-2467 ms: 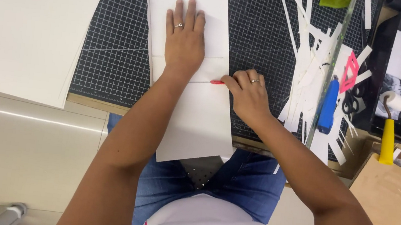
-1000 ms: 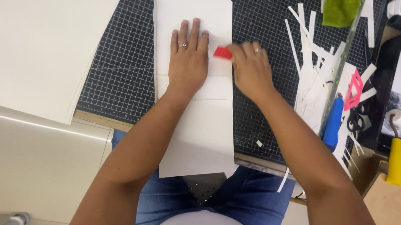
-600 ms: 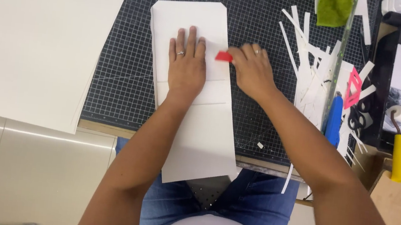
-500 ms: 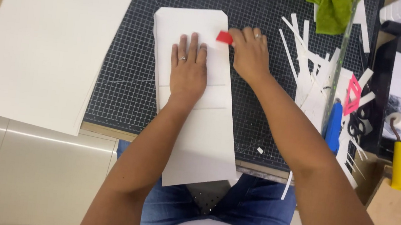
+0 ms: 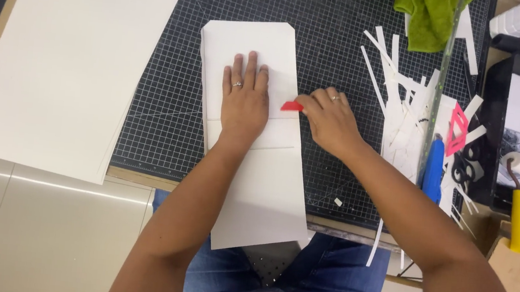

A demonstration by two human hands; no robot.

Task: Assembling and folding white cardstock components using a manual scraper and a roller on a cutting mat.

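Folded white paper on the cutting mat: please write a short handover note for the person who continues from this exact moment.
Left hand: flat, palm down on the folded white paper, pinning it to the cutting mat.
Right hand: pinches a small red tool, its tip at the paper's right edge.
Layout: the paper's near end hangs over the mat's front edge toward the lap. White paper strips, a blue tool and a green cloth lie to the right; a large white sheet to the left.
Done: one crosswise crease shows below the left hand.
Left: whether the right edge is fully pressed cannot be told.
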